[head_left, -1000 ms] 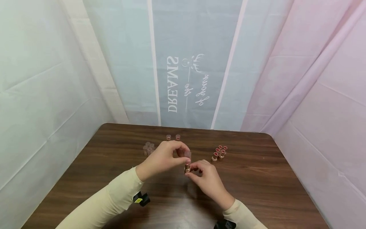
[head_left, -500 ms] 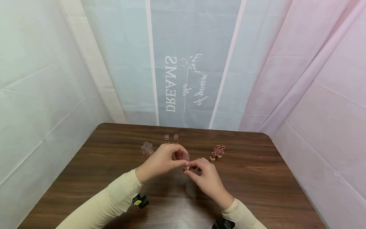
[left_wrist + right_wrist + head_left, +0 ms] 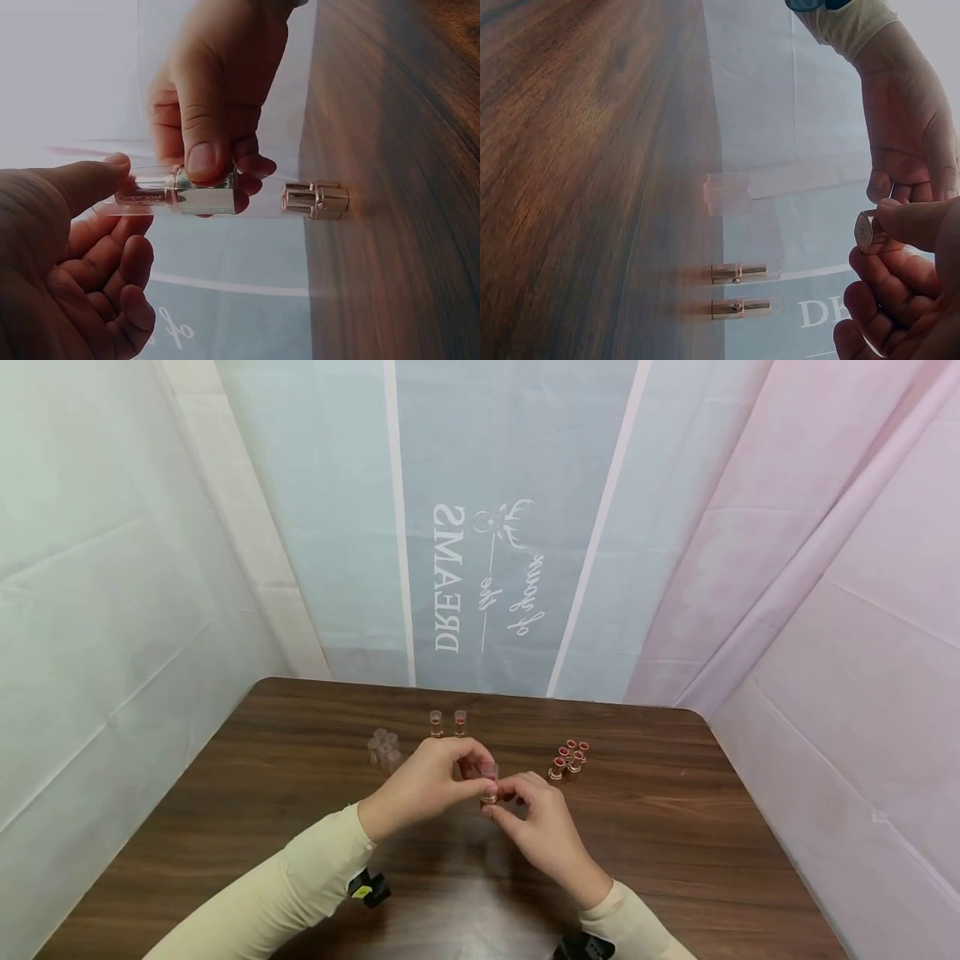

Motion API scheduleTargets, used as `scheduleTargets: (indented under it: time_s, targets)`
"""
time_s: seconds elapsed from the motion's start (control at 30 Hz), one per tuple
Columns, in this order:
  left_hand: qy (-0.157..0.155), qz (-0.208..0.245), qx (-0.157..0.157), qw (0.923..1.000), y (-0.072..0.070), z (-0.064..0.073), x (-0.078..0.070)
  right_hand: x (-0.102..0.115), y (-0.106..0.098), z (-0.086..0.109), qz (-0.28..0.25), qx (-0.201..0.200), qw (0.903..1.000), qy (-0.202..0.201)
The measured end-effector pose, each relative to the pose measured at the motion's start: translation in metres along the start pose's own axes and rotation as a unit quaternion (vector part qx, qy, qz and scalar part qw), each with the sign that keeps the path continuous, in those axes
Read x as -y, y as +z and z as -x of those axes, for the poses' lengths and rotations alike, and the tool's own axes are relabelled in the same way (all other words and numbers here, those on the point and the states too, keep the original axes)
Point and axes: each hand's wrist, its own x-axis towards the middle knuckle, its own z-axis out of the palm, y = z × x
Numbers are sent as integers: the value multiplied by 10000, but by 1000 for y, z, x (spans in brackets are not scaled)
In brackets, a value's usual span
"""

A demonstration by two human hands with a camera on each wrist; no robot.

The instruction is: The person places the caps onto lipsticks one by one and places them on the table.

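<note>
At lower centre of the frame, the right hand (image 3: 546, 831) pinches an upright gold tube (image 3: 206, 198) by its base; the left hand (image 3: 423, 787) grips a clear cap (image 3: 490, 771). The cap, held above the tube a second ago, now surrounds its upper part. Capping appears nearly complete; full seating unconfirmed. Beyond: uncapped tubes (image 3: 576, 762) right, loose caps (image 3: 385, 749) left, two capped tubes (image 3: 460, 724) centre.

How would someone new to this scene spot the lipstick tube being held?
Above the wooden table, find the left grip and right grip. Between them is the rose-gold lipstick tube, with a clear cap over its upper part. Unlike the capped tubes and uncapped tubes standing nearby, it alone is held.
</note>
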Motion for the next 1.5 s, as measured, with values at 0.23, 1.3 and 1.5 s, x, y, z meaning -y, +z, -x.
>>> scheduleTargets:
  time_s: [0.23, 1.3, 1.5]
  targets:
    - [120, 40, -71, 9999, 2, 2, 2, 6, -3, -3, -279, -77, 9995, 139]
    - [-809, -458, -747, 9929, -32, 67, 50, -5, -12, -8, -357, 474, 9941, 908]
    - [-920, -447, -707, 9922, -33, 67, 55, -8, -12, -7, -412, 476, 9929, 1005]
